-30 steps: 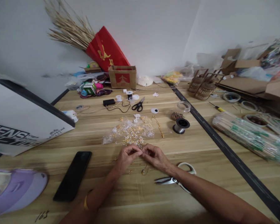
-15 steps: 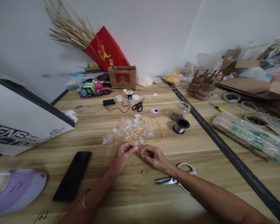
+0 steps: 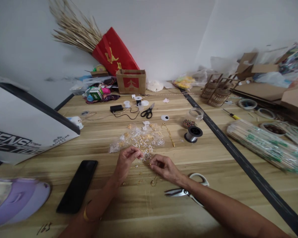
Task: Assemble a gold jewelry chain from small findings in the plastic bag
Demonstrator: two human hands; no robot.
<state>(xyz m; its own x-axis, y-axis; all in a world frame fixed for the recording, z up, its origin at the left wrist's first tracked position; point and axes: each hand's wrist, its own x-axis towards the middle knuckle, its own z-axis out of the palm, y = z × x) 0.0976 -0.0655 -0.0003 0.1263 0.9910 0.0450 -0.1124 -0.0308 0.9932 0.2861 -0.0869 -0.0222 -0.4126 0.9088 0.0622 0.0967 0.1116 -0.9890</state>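
Note:
My right hand [image 3: 164, 168] is closed in a pinch on one end of a thin gold chain [image 3: 141, 166], which runs left along the table toward my other hand. My left hand [image 3: 127, 161] has its thumb and fingertips pressed together at the near edge of a pile of small gold and silver findings [image 3: 147, 140]; anything between them is too small to make out. A second small chain [image 3: 154, 181] lies just below my right hand. Tiny gold pieces [image 3: 140, 181] are scattered beside it.
Pale-handled scissors [image 3: 176, 192] lie beside my right forearm. A black phone [image 3: 76, 186] is at the left. Beyond the pile are black scissors [image 3: 147, 111], a wire spool [image 3: 193, 134] and a bead jar [image 3: 195, 115]. Bagged sticks [image 3: 263, 143] lie at the right.
My left hand has moved left, away from my right hand, and slightly up. More of the gold chain now shows between them. My right hand has hardly moved.

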